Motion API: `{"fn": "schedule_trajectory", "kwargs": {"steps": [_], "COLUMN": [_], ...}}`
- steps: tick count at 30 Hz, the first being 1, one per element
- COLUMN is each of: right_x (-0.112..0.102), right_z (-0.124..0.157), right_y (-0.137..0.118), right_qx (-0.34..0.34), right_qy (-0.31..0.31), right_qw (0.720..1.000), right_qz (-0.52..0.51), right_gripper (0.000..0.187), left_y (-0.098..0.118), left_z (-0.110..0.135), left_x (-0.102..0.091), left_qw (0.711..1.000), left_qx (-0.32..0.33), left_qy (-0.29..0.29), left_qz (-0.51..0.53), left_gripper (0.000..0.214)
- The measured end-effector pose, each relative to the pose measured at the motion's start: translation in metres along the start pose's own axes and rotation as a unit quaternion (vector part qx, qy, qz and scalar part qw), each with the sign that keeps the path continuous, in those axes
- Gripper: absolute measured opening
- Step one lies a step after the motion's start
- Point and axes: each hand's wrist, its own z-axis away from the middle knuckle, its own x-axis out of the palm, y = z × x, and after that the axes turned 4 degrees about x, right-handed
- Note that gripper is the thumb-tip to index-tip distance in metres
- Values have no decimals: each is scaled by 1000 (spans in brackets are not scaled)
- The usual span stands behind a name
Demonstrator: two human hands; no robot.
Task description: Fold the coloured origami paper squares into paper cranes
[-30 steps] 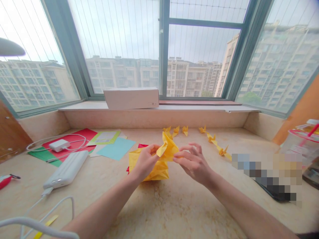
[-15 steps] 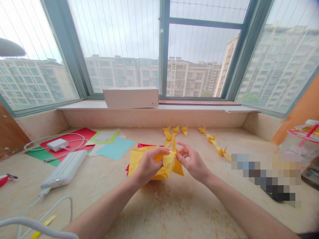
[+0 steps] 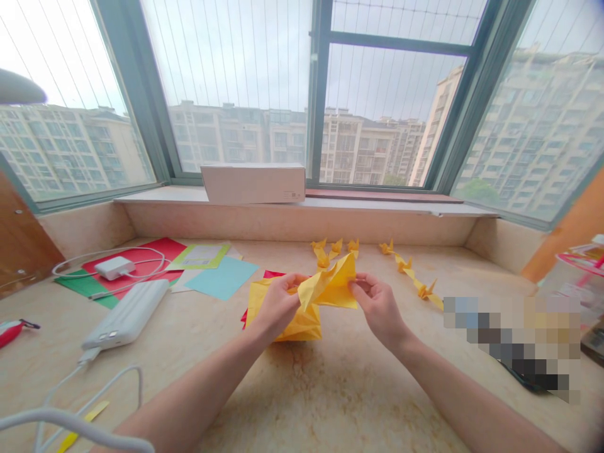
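While the creased yellow origami paper (image 3: 328, 286) sits mid-way along the marble counter (image 3: 330, 390), the left hand (image 3: 278, 307) clasps its bulky folded body and the right hand (image 3: 380, 307) pinches the far corner of its raised flap between thumb and fingers (the two hands are close, with only the paper between them). A red paper sheet (image 3: 274, 274) shows beneath it. Behind, small yellow paper cranes (image 3: 330, 251) line up near the wall, while a teal paper sheet (image 3: 221, 278) and a white power bank (image 3: 125, 314) lie to the left.
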Motion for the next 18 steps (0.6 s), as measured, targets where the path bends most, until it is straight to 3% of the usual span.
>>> {"fn": "schedule_trajectory", "kwargs": {"steps": [3, 6, 9, 12, 15, 18], "right_x": [-3, -8, -10, -10, -11, -14], "right_z": [0, 1, 4, 6, 6, 2], "right_y": [4, 4, -2, -9, -11, -5], "right_qx": [-44, -175, -281, -316, -321, -323], "right_qy": [25, 59, -5, -98, -137, -119], "right_qw": [995, 952, 884, 835, 827, 839], "right_qz": [90, 243, 374, 439, 440, 421], "right_gripper": [29, 46, 52, 39, 26, 23], "left_y": [-2, -6, -6, -2, 0, -1], "left_z": [-1, -2, 0, 4, 6, 7], "left_x": [-1, -2, 0, 2, 3, 3], "left_qw": [1000, 998, 992, 986, 982, 981], "left_qx": [-5, 7, 26, 35, 50, 66], "left_qy": [-10, -36, -63, -85, -104, -117], "left_qz": [-11, -47, -101, -139, -147, -137], "left_gripper": [23, 21, 17, 16, 16, 21]}}
